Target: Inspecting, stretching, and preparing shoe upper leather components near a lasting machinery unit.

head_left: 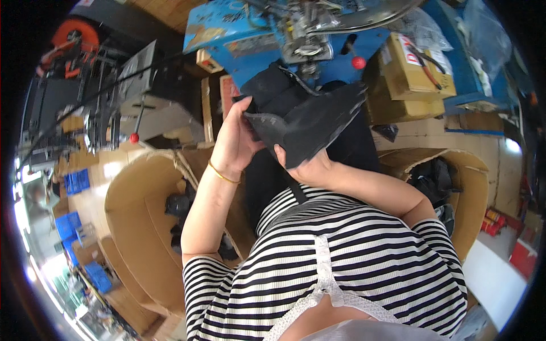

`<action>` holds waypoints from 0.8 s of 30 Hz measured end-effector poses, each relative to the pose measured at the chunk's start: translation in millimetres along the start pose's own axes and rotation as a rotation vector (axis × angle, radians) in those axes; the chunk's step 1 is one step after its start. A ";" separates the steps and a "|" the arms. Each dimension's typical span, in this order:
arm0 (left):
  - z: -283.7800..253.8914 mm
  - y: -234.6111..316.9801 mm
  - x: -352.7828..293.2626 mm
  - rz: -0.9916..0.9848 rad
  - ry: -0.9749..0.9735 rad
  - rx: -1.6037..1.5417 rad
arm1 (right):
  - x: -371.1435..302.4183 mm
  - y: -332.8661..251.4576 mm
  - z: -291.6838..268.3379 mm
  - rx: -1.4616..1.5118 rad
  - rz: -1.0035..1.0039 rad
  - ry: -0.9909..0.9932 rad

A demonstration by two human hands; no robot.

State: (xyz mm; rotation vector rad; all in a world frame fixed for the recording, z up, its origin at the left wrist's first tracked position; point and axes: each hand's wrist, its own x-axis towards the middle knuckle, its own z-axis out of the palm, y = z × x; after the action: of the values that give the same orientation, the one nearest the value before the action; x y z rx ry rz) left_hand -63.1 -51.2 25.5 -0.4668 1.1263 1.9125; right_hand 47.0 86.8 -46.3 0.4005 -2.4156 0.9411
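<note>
Black fabric (318, 122) is folding angularly, left hand (239, 136) and right hand (311, 169) pinching its edges; red lettering is marking a carton (396, 71).

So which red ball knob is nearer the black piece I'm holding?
The right-hand knob, beside the blue machine: it shows just above the right end of the black piece. The other knob is well off to the left.

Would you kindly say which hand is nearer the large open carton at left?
Left: the left hand is right of the carton, holding black material; the right hand is farther right.
</note>
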 end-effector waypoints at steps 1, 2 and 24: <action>-13.4 -10.9 -6.4 0.125 -0.031 -0.081 | -10.1 9.4 12.7 0.014 -0.120 -0.037; -23.0 -21.1 -10.0 0.251 -0.062 -0.155 | -1.7 4.5 17.1 0.028 -0.239 -0.069; -104.7 -30.1 -4.5 0.459 -0.602 -0.666 | 9.4 -15.1 27.4 0.409 0.034 -0.234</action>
State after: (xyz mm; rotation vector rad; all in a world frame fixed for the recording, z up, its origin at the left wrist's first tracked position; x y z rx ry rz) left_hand -46.0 -134.8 -42.5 0.0567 0.1858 2.5824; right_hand 36.2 56.2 -50.1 0.6480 -2.4309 1.4825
